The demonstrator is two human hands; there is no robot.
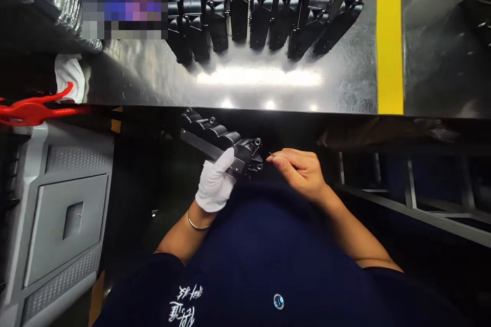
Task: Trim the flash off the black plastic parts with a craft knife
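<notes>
My left hand (215, 184), in a white glove, grips a black moulded part (220, 135) with a scalloped edge and small metal-ringed holes. A flat grey strip (205, 147) runs along the part's near side, under my thumb. The part is held tilted in front of the table's edge, over my lap. Just right of its end, my bare right hand (303, 168) pinches a small, thin dark piece (272, 155) between thumb and forefinger. What that piece is I cannot make out. Its tip points toward the part, and a small gap separates them.
Rows of similar black parts (240, 15) stand on the metal table (153, 79). Yellow tape (390, 36) crosses the table at the right. At the left are a white cloth (70, 76), a red-handled tool (34, 111) and a grey plastic bin (65, 225). Metal bars (410, 184) run at the right.
</notes>
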